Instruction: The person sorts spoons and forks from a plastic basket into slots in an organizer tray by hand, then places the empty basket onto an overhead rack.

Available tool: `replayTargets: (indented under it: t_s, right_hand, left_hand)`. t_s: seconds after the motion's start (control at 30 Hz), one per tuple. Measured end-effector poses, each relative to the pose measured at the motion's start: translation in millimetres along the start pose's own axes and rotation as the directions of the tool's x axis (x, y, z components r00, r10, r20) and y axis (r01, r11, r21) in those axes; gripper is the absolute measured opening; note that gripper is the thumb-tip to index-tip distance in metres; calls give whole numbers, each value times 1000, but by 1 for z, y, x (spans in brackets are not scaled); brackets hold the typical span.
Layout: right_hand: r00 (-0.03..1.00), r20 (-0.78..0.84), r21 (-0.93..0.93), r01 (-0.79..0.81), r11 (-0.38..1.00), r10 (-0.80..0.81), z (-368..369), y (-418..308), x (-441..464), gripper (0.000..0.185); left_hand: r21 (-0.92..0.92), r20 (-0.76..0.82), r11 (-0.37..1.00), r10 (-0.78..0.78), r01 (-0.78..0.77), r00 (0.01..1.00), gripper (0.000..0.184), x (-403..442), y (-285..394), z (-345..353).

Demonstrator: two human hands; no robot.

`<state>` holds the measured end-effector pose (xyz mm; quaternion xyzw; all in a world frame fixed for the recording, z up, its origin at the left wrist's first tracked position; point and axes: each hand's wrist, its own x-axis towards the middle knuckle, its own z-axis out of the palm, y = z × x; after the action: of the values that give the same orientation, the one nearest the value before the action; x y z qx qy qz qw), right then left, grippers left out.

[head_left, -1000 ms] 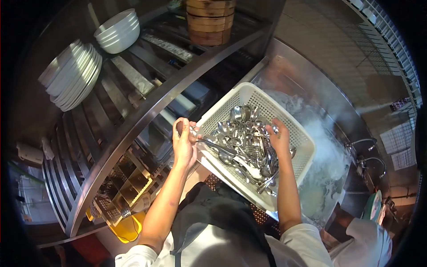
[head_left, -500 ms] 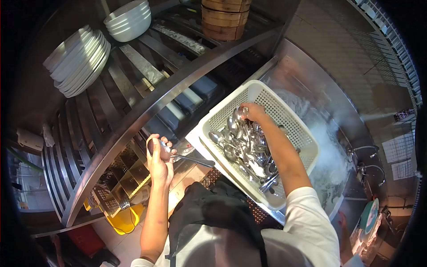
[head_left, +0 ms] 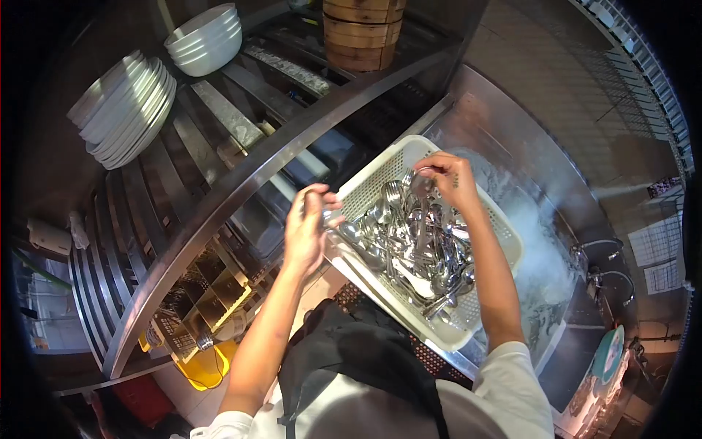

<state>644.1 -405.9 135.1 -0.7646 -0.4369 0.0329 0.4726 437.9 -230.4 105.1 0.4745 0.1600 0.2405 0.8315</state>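
Cutlery (head_left: 425,257) lies loose because the basket (head_left: 374,181) pens it, right hand (head_left: 455,181) pinching a spoon (head_left: 422,186), left hand (head_left: 304,234) blurred, grip unclear

Slatted grey metal shelf (head_left: 228,113): I've got leaning round white plates (head_left: 124,115), nested white bowls (head_left: 206,45) beside them, stacked round tan bamboo steamers (head_left: 362,38) farther right.
Low left: yellow plastic bin (head_left: 206,372), partly hidden.
Right side: two curved silvery metal taps (head_left: 594,276), white paper sheets (head_left: 656,238).
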Motion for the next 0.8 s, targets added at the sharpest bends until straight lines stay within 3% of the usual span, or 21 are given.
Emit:
replayTargets:
  t_s: [0.03, 0.07, 0.13, 0.17, 0.2, 0.23, 0.27, 0.33, 0.4, 0.47, 0.53, 0.6, 0.67, 0.73, 0.8]
  right_hand:
    - [998, 38, 119, -63, 991, 59, 6, -7, 2, 18]
    - [998, 31, 116, -59, 992, 56, 14, -14, 4, 18]
    - [995, 87, 163, 24, 986, -39, 31, -30, 7, 18]
    - [995, 86, 198, 24, 980, -41, 41, -35, 8, 18]
    - [995, 86, 234, 24, 972, -45, 49, -38, 8, 18]
    - [995, 69, 122, 68, 990, -77, 52, -40, 12, 17]
    - [994, 70, 124, 75, 989, -84, 53, -42, 13, 17]
    - [968, 208, 135, -169, 976, 139, 53, -52, 15, 16]
    - [975, 207, 158, -109, 981, 75, 60, -46, 15, 16]
    - [972, 226, 179, -112, 977, 70, 66, -43, 16, 16]
    - [976, 215, 197, -78, 977, 35, 70, -40, 17, 15]
    - [978, 108, 33, 174, 984, -177, 75, -29, 18, 16]
    - [987, 131, 33, 85, 996, -89, 74, -20, 20, 16]
    - [985, -150, 163, -66, 984, 90, 77, 25, 22, 13]
    - [937, -178, -26, -309, 951, 300, 71, 88, 16, 13]
  left_hand:
    - [-31, 68, 999, -37, 39, 997, 39, 12, -5, 12]
    - [-59, 136, 995, -74, 82, 988, 39, 22, -10, 24]
    - [-70, 232, 988, -120, 139, 965, 42, 40, -22, 37]
    - [13, 208, 994, -107, 107, 972, 44, 48, -32, 40]
    - [-20, 215, 982, -182, 190, 960, 49, 50, -31, 42]
    - [-62, 221, 975, -195, 213, 956, 53, 51, -29, 43]
    - [-103, 227, 966, -208, 236, 951, 56, 51, -28, 43]
    - [-114, 227, 952, -254, 285, 940, 59, 47, -24, 38]
    - [-124, 228, 933, -304, 337, 925, 62, 46, -24, 32]
    - [-219, 330, 880, -339, 420, 881, 65, 46, -27, 25]
    - [-237, 306, 871, -353, 430, 884, 63, 42, -28, 26]
    - [-207, 274, 873, -382, 441, 883, 56, 41, -30, 25]
    - [-196, 266, 887, -363, 419, 893, 50, 36, -30, 27]
    - [-129, 52, 910, -391, 394, 919, 44, 30, -29, 26]
    - [-101, -18, 943, -320, 317, 947, 43, 19, -21, 23]
